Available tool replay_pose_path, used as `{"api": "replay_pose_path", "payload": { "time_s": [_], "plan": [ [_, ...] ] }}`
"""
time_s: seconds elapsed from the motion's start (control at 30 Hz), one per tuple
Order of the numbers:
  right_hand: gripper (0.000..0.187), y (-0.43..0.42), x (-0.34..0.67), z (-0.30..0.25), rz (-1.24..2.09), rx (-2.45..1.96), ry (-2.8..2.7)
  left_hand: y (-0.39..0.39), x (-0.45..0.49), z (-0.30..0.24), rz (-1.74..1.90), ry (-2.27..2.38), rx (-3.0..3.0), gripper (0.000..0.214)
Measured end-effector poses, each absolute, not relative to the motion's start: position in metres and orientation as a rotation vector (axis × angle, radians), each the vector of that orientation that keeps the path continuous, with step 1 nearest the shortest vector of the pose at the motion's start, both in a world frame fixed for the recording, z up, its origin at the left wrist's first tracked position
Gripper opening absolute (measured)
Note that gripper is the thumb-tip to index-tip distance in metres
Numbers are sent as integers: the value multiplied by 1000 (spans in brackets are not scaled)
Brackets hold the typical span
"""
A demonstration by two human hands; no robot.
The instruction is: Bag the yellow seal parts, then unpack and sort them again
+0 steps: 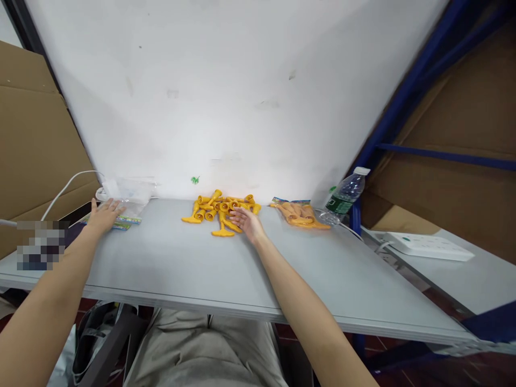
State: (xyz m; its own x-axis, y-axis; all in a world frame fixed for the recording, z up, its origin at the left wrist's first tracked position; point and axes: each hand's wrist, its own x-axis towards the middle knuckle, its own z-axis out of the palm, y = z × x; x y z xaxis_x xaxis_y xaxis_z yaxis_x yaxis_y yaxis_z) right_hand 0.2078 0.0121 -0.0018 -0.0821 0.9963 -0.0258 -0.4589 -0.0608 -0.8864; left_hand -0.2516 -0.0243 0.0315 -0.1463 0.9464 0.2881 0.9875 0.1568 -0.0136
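A pile of yellow plastic pieces (209, 206), each with a hollow cup end and a T-shaped bar, lies at the back middle of the table. At the pile's right edge is my right hand (249, 224), fingers apart and reaching over the nearest pieces; whether it touches them I cannot tell. My left hand (104, 215) is spread out at the far left, over printed header cards (128, 220) beside clear plastic bags (135, 191). Right of the pile rests a clear bag of the same yellow pieces (300, 214) with a printed card on top.
A water bottle (345, 194) leans at the back right by a blue metal post. On a lower surface to the right sits a white power strip (429, 246). Cardboard (36, 145) stands along the left, with a white cable (66, 185). A white wall panel (242, 107) closes the back.
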Motion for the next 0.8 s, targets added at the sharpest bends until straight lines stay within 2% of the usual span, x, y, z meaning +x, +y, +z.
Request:
{"api": "replay_pose_path", "payload": {
  "time_s": [0.17, 0.37, 0.5, 0.57, 0.8],
  "plan": [
    [11, 10, 207, -1, 1471, -843, -890, -7, -250, 36, -186, -2340, -1878, 33],
    [9, 11, 207, -1, 1486, -838, -881, 14, -245, 35, 53, -2515, -1721, 48],
    [8, 11, 208, -2, 1485, -827, -896, 17, -226, 23, -45, -2514, -1767, 76],
    [7, 12, 208, -2, 1483, -826, -911, 19, -218, 15, -113, -2525, -1826, 82],
    [9, 12, 207, -3, 1479, -830, -918, 32, -217, -6, -357, -2608, -1857, 68]
  ]
}}
